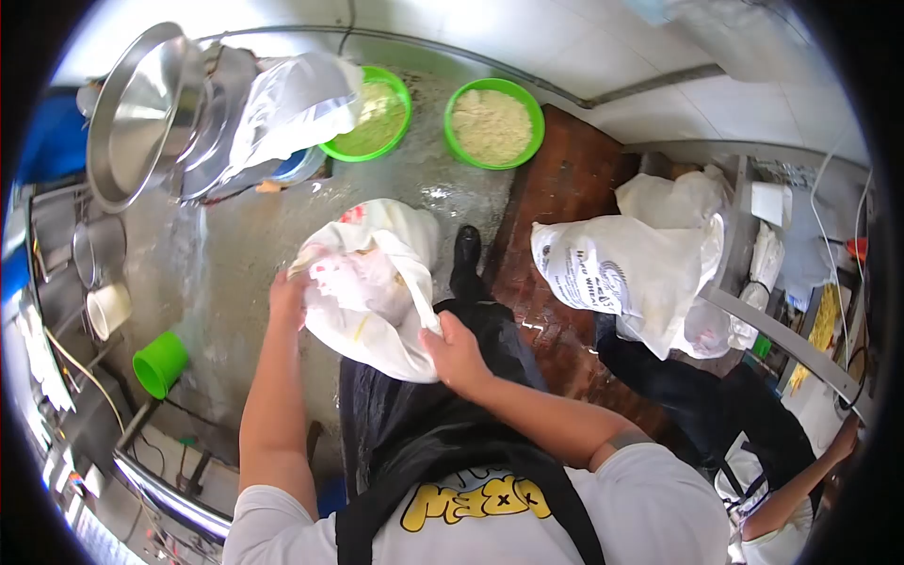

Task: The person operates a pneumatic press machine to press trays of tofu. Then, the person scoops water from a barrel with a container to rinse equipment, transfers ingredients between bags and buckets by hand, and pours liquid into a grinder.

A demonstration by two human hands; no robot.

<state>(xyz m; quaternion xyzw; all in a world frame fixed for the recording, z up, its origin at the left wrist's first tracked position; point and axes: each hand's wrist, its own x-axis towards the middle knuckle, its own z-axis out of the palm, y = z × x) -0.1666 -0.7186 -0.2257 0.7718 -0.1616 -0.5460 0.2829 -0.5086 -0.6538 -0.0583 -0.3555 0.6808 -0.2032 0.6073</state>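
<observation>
We record one round, wide view: corners black, edges strongly curved. Light bright and diffuse. We list glare on the steel bowl (141,118) and floor (250,245), soft shadows inside the white bag (377,348), blur at lower left.

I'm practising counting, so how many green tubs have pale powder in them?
2. One green tub is near the wall, partly behind shiny white plastic; the other green tub is right of it, beside the brown floor. More might be hidden.
</observation>
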